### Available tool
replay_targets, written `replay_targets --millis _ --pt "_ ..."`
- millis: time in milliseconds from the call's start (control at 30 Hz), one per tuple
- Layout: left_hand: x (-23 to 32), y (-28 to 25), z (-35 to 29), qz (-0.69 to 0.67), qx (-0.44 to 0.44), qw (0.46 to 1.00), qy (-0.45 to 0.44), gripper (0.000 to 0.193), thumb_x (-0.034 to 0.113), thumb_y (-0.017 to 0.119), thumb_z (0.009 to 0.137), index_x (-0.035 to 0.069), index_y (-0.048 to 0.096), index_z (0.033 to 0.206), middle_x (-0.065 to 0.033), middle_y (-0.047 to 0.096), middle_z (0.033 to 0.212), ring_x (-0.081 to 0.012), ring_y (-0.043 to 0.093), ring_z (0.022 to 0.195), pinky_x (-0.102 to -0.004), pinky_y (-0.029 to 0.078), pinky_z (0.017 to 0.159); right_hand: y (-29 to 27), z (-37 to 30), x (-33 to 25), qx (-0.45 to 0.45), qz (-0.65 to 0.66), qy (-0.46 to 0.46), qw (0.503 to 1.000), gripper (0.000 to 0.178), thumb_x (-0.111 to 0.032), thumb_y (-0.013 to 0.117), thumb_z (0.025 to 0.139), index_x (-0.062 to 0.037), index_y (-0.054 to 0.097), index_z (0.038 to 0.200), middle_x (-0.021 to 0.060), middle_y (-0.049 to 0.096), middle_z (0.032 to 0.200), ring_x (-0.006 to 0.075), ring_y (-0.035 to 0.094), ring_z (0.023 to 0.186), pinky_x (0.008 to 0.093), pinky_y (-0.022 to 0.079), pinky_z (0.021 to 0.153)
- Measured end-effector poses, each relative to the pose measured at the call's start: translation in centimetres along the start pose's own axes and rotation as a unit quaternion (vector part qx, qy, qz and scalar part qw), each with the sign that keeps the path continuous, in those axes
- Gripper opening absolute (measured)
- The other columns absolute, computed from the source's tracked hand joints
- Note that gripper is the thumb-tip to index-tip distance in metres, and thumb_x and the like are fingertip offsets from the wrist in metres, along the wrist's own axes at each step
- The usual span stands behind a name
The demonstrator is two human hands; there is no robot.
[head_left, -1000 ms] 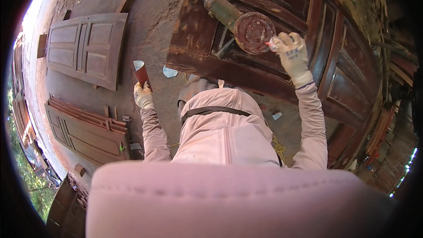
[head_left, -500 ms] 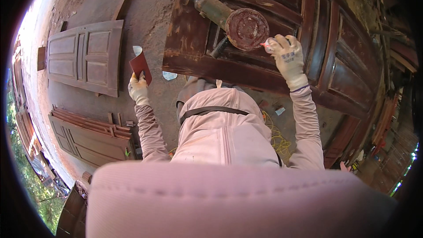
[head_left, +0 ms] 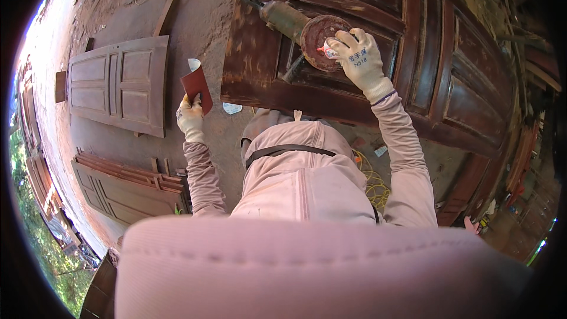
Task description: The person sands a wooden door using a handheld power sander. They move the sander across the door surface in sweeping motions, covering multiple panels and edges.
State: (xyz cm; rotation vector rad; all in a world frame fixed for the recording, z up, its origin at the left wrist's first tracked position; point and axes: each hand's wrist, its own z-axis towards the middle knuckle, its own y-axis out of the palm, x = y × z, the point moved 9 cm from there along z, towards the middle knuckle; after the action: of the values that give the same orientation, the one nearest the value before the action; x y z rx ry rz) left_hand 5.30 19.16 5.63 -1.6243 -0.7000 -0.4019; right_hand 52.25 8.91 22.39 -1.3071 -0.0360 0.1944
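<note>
- In the head view, the curled red-brown sheet (head_left: 196,82) stood left of the frame's centre, its pale back showing at the upper edge. The left grip (head_left: 190,120) was clamped on its lower end. It looked light and bendy, probably rough-faced and easily creased, so a pinch along one edge would suit it.
- The small bottle (head_left: 331,53), red at its tip, was at the upper centre, with the right grip (head_left: 360,62) closed round it. It was likely light and somewhat squeezable, best taken by its body behind the tip.
- The power tool (head_left: 286,20) lay on the dark door (head_left: 251,74) at the upper centre, its round disc (head_left: 313,34) facing up. It seemed heavy and stiff; its long body offered the surer hold, the disc's face the poorer one.
- Against the frame half a second earlier, the right grip and bottle had shifted from beside the disc's right edge to over its face; whether the tip touched it could not be told. The left grip kept hold of the sheet, which sat in nearly the same place.
</note>
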Motion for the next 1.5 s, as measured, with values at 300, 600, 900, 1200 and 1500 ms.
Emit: replay_targets --millis 300,600,900,1200,1500 --pt "3.7 -1.0 -1.1 -0.007 0.037 0.997 0.064 0.023 0.024 0.071 0.094 0.012 0.076 0.113 -0.0066 0.073 0.076 -0.016 0.068 0.062 -0.0325 0.05 0.061 -0.8 -4.4 3.2 -0.023 -0.015 0.083 0.996 0.052 -0.018 0.084 0.067 -0.0194 0.07 0.117 -0.0018 0.063 0.117 0.0243 0.056 0.109 0.043 0.047 0.094" --pt "8.9 -0.2 0.0 0.001 -0.01 0.993 0.121 0.024 0.026 0.071 0.093 0.013 0.076 0.113 -0.0103 0.076 0.091 -0.0232 0.074 0.08 -0.035 0.053 0.072 1.0 1.6 6.5 0.038 -0.075 0.142 0.986 0.051 -0.021 0.082 0.071 -0.0204 0.07 0.121 -0.0034 0.063 0.116 0.0228 0.058 0.108 0.0429 0.046 0.093" --pt "9.1 1.2 0.4 -0.03 -0.023 0.99 0.14 0.027 0.025 0.072 0.093 0.008 0.074 0.113 -0.012 0.076 0.097 -0.027 0.074 0.087 -0.0353 0.054 0.078 1.5 2.6 6.3 -0.001 -0.118 0.157 0.981 0.05 -0.02 0.083 0.07 -0.0216 0.071 0.119 -0.0044 0.064 0.115 0.0213 0.058 0.108 0.0413 0.045 0.096" --pt "8.3 2.1 0.4 -0.064 -0.029 0.99 0.125 0.025 0.025 0.072 0.092 0.008 0.075 0.111 -0.0131 0.076 0.096 -0.0286 0.074 0.087 -0.0368 0.054 0.077 1.2 5.0 5.4 -0.003 -0.106 0.103 0.989 0.037 -0.015 0.075 0.075 -0.0175 0.072 0.111 -0.0018 0.064 0.111 0.025 0.057 0.106 0.0435 0.046 0.098" --pt "9.2 0.7 -0.5 -0.058 -0.004 0.989 0.134 0.025 0.026 0.072 0.092 0.008 0.074 0.11 -0.0138 0.075 0.095 -0.0295 0.074 0.087 -0.0369 0.054 0.077 0.9 5.7 4.3 0.006 -0.128 0.045 0.991 0.033 -0.016 0.072 0.078 -0.018 0.072 0.11 -0.0027 0.063 0.11 0.0233 0.057 0.105 0.0425 0.046 0.099"
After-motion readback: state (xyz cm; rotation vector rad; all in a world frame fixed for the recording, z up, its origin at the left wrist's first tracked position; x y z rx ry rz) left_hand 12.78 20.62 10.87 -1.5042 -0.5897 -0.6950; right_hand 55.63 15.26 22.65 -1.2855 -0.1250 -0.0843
